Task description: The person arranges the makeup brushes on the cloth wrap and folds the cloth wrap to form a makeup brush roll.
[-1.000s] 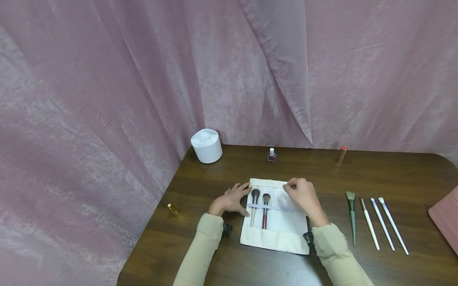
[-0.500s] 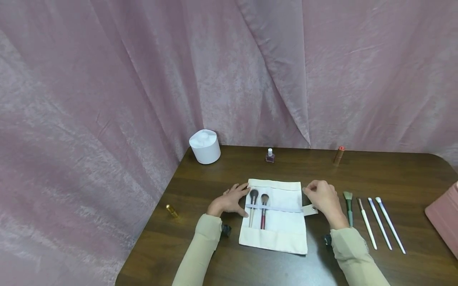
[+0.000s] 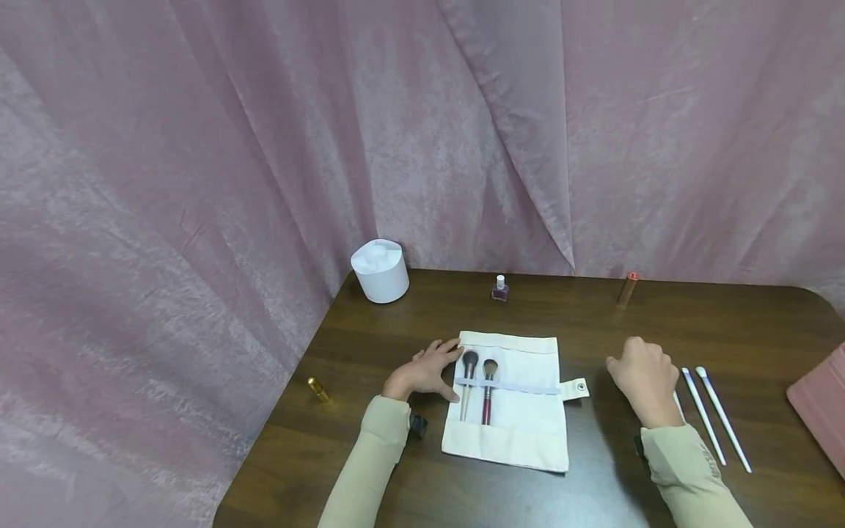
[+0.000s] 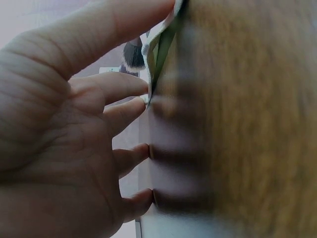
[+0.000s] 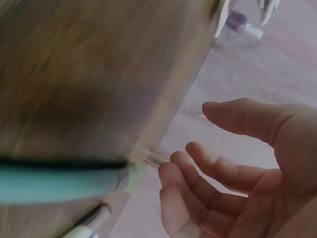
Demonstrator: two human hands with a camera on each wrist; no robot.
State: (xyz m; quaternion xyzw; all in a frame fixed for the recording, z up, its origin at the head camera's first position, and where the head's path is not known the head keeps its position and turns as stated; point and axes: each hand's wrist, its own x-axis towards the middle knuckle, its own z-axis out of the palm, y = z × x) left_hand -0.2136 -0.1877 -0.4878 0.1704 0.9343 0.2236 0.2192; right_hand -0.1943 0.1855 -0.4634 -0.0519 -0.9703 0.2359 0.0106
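Note:
My left hand [image 3: 429, 369] has its fingers spread, thumb and fingertips right at the left edge of the white cloth brush roll [image 3: 528, 444]. Two makeup brushes lie in the roll under its elastic band: a dark-bristled one with a pale handle [image 3: 464, 403] and one with a red handle [image 3: 487, 407]. Right of the roll, my right hand [image 3: 643, 378] hovers with nothing in it. Its fingers are loosely bent and the thumb stands apart in the right wrist view. Close by is a green brush [image 5: 59, 186], which the hand hides in the head view.
Two slim white brushes [image 3: 703, 414] [image 3: 726, 422] lie right of my right hand. A nail polish bottle [image 3: 499, 292], a lipstick tube [image 3: 628, 290] and a white tissue roll [image 3: 383, 275] stand along the back. A gold tube [image 3: 318, 389] lies left; a pink case [image 3: 821, 407] sits at the right edge.
My right hand has left the roll's upper right area and moved right to the loose brushes. The roll's snap tab now shows, sticking out to the right. My left hand stays put.

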